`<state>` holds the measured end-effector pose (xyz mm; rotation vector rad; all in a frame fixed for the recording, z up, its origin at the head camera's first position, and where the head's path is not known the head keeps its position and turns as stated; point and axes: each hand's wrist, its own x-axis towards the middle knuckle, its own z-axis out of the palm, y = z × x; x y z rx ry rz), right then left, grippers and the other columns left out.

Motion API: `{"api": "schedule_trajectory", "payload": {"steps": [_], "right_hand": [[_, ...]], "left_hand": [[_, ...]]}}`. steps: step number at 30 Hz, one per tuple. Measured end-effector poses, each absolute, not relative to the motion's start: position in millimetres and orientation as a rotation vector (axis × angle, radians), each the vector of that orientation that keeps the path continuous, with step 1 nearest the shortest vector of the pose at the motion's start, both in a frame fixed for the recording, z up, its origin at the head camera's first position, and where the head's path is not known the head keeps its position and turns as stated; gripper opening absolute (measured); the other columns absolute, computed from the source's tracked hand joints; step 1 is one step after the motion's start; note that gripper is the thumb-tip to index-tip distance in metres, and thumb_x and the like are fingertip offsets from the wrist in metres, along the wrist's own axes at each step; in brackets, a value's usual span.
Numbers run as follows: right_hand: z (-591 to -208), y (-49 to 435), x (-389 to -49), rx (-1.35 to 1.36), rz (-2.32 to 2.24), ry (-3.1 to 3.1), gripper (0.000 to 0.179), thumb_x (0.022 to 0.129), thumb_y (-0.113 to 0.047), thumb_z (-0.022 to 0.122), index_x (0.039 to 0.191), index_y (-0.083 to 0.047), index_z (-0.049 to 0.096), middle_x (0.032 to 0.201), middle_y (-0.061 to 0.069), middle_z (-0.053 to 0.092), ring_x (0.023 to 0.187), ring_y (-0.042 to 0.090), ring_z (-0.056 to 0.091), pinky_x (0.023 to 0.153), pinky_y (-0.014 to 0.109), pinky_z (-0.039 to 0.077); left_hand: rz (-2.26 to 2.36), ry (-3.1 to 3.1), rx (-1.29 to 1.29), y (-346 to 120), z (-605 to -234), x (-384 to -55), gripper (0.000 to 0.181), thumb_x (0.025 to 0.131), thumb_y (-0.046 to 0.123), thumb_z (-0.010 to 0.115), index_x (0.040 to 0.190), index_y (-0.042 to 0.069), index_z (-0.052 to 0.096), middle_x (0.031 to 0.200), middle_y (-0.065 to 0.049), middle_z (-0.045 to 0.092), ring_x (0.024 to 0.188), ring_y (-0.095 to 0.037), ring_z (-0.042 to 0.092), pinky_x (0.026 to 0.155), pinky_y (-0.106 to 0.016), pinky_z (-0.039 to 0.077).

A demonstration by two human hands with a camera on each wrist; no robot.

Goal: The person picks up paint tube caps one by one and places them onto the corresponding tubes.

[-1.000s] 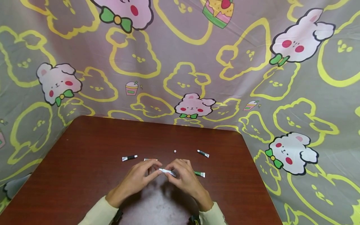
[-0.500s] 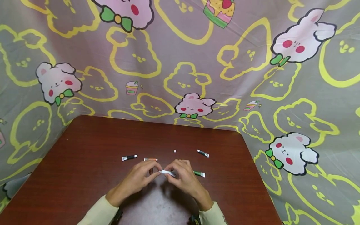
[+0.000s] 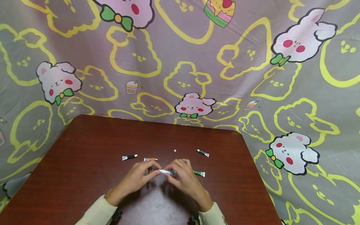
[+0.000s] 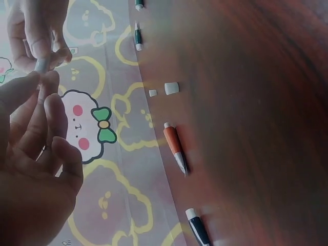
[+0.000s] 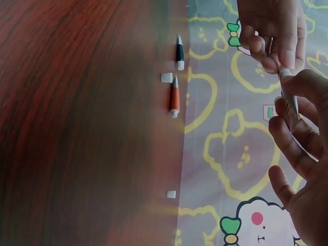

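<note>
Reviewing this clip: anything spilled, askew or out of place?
One white cap and a second cap lie loose on the table, attached to nothing; odd, since the leftmost tube in the head view is capped. One may be the held tube's; I can't tell. No spill shows.

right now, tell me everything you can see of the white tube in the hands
The white tube is small and slim, greyer toward the right hand; the right wrist view shows it tapering to a thin, flat end. It looks like soft metal or plastic; which, I can't tell. It is held crosswise above the table: the right hand pinches its body, the left hand its other end, which is mostly hidden.
</note>
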<state>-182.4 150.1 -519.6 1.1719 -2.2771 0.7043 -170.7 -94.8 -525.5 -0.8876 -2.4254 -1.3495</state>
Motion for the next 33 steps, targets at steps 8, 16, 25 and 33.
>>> {"api": "schedule_trajectory", "payload": {"steps": [8, 16, 25, 33], "right_hand": [[-519.0, 149.7, -181.6, 1.169, 0.760, -2.322, 0.020, 0.091, -0.014, 0.087, 0.105, -0.017, 0.074, 0.098, -0.007, 0.072, 0.091, 0.009, 0.065, 0.091, 0.036, 0.050], [-519.0, 149.8, -181.1, 1.165, 0.796, -2.340, 0.018, 0.092, -0.013, 0.087, 0.106, -0.016, 0.075, 0.100, -0.007, 0.072, 0.092, 0.009, 0.065, 0.085, 0.030, 0.051], [-519.6, 150.5, -182.1, 1.176, 0.761, -2.332, 0.019, 0.092, -0.013, 0.087, 0.106, -0.017, 0.074, 0.099, -0.008, 0.072, 0.091, 0.009, 0.065, 0.083, 0.029, 0.050], [-517.8, 151.4, -181.6, 1.178, 0.795, -2.322, 0.021, 0.091, -0.012, 0.088, 0.107, -0.017, 0.075, 0.099, -0.007, 0.072, 0.092, 0.009, 0.065, 0.082, 0.028, 0.050]], "left_hand": [[-1.230, -2.368, -0.925, -92.1, -524.3, -169.8, 0.026, 0.090, 0.003, 0.087, 0.103, 0.019, 0.072, 0.092, 0.011, 0.071, 0.077, 0.001, 0.058, 0.065, -0.030, 0.055], [-1.219, -2.444, -0.853, -92.8, -525.0, -170.3, 0.005, 0.102, 0.024, 0.078, 0.103, 0.020, 0.074, 0.091, 0.017, 0.067, 0.078, 0.006, 0.056, 0.067, -0.027, 0.054], [-1.228, -2.409, -0.896, -92.0, -524.4, -171.1, 0.013, 0.096, 0.013, 0.083, 0.101, 0.020, 0.074, 0.090, 0.014, 0.068, 0.079, 0.006, 0.057, 0.067, -0.025, 0.055], [-1.223, -2.363, -0.942, -90.4, -523.7, -172.3, 0.016, 0.095, 0.012, 0.085, 0.102, 0.019, 0.072, 0.092, 0.013, 0.068, 0.080, 0.004, 0.059, 0.068, -0.027, 0.056]]}}
